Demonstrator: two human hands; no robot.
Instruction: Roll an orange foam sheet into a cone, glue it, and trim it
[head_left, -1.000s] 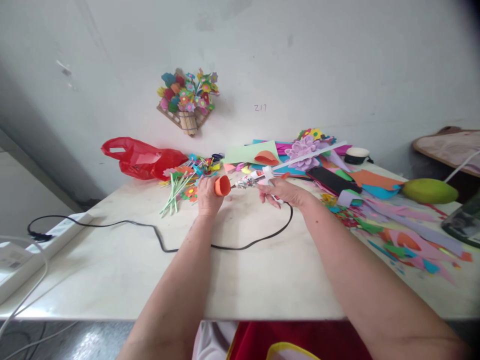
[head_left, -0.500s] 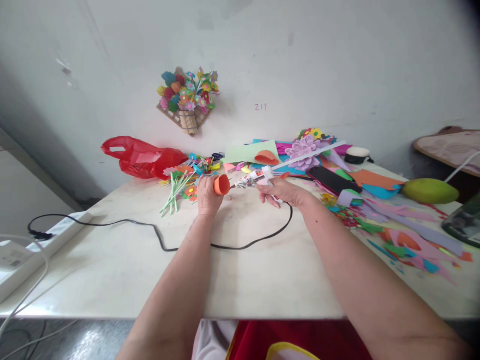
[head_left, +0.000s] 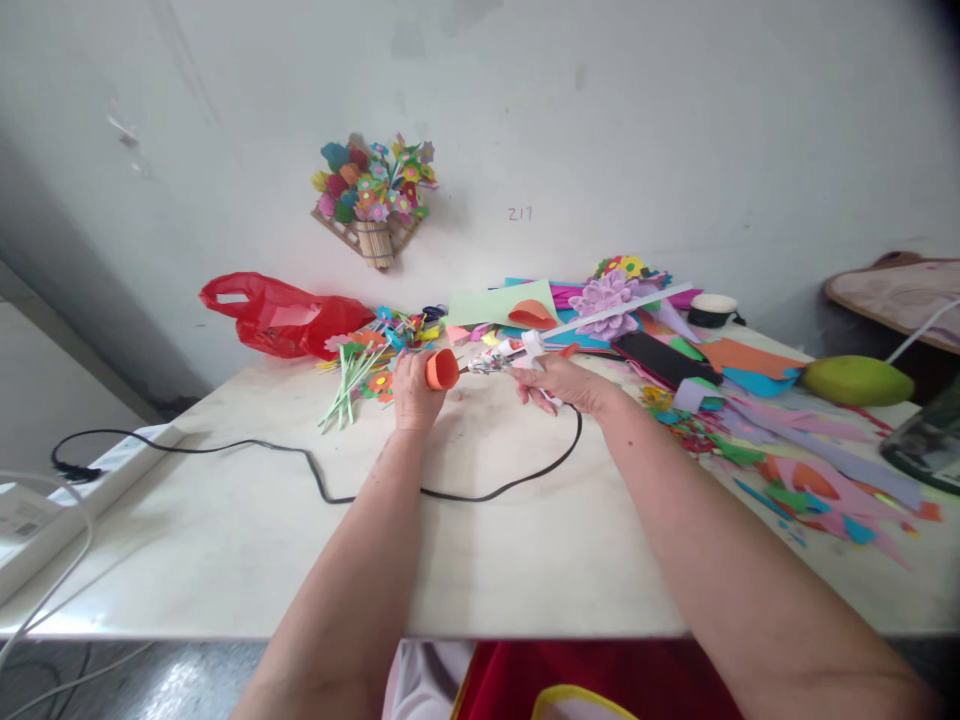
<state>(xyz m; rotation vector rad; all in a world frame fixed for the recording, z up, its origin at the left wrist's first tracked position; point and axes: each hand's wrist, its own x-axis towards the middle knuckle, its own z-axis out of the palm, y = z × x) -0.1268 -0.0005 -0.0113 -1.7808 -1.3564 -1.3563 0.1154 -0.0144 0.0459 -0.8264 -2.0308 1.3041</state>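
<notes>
My left hand (head_left: 417, 393) is closed around a rolled orange foam piece (head_left: 442, 370), its round end facing right. From the other side, my right hand (head_left: 555, 384) grips a white hot glue gun (head_left: 531, 346) with a glue stick showing at its back. Silvery wrapping covers the gun's front, and its thin nozzle points left at the rim of the orange roll. Whether the tip touches the foam I cannot tell. A black cord (head_left: 495, 494) runs from the gun in a loop across the table.
Pale green stems (head_left: 345, 388) and foam flowers lie left of my hands, before a red plastic bag (head_left: 285, 315). Foam sheets (head_left: 495, 302), a lilac flower (head_left: 606, 303) and coloured scraps (head_left: 817, 490) spread behind and right. A power strip (head_left: 135, 460) lies along the left edge.
The view has shifted very slightly. Both hands keep their hold, and the nozzle stays at the orange roll's rim.
</notes>
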